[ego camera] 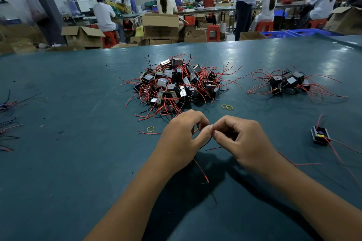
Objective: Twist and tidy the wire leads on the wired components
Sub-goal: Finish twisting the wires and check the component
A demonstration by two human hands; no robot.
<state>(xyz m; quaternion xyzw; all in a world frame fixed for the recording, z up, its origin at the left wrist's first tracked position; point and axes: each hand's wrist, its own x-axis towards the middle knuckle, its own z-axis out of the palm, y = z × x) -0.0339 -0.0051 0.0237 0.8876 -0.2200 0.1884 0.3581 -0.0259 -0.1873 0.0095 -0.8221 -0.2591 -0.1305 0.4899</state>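
I am seeing both hands meeting low over the table [68, 162], fingertips nearly touching. The left hand [181, 139] is curling its fingers and pinching wire leads [201, 172]; a red lead is trailing down from under its palm toward me and a black one is looping between the hands. The right hand [241, 141] is pinching the same leads between thumb and bent forefinger, with a red lead running off to the right along the table. The component these leads belong to is hidden under the hands.

Just beyond the left hand a rubber band [150, 128] is lying flat. Off to the right a lone component [320, 136] is sitting with its red leads spread. Farther on, two linked bands [227, 107] are lying beside the big pile [176, 84] of black components tangled in red and black leads. A smaller pile [288, 84] is sitting well to the right of it.
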